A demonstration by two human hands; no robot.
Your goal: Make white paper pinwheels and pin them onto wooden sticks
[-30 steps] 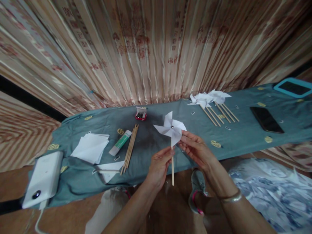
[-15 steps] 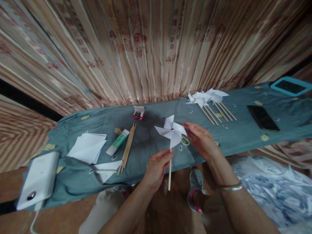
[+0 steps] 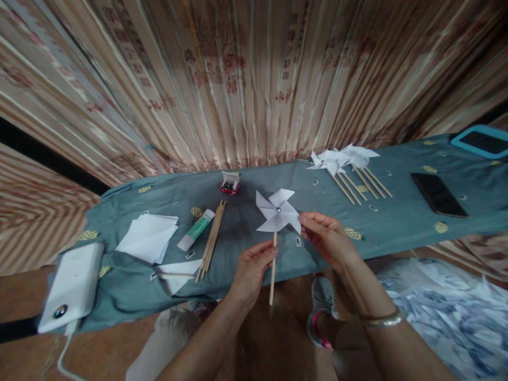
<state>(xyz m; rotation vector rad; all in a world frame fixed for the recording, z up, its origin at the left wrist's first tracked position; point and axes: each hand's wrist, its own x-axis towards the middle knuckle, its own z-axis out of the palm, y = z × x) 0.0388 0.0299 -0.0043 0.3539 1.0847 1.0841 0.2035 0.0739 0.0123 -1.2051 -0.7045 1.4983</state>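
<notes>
A white paper pinwheel (image 3: pixel 278 214) with a shiny pin at its centre stands upright in front of me, above the cloth-covered table. My left hand (image 3: pixel 251 270) is closed round its wooden stick (image 3: pixel 272 286), thumb and fingers pinching just under the paper blades. At the blade tip on the right, the thumb and forefinger of my right hand (image 3: pixel 323 233) are pinched together on the paper. Several finished pinwheels (image 3: pixel 337 160) lie at the back right with their sticks towards me. Loose wooden sticks (image 3: pixel 212 238) lie in a bundle to the left of my hands.
A small open red box of pins (image 3: pixel 230 185) sits at the back. Leftward lie a green-and-white box (image 3: pixel 196 230), stacked white paper (image 3: pixel 148 238), cut paper (image 3: pixel 178 272) and a white device with a cable (image 3: pixel 75 280). A phone (image 3: pixel 438 194) and blue-framed tablet (image 3: pixel 484 142) are rightward.
The pinwheel's blades have turned on the pin. My right hand's fingers have come to the tip of a blade. The whole view has shifted slightly.
</notes>
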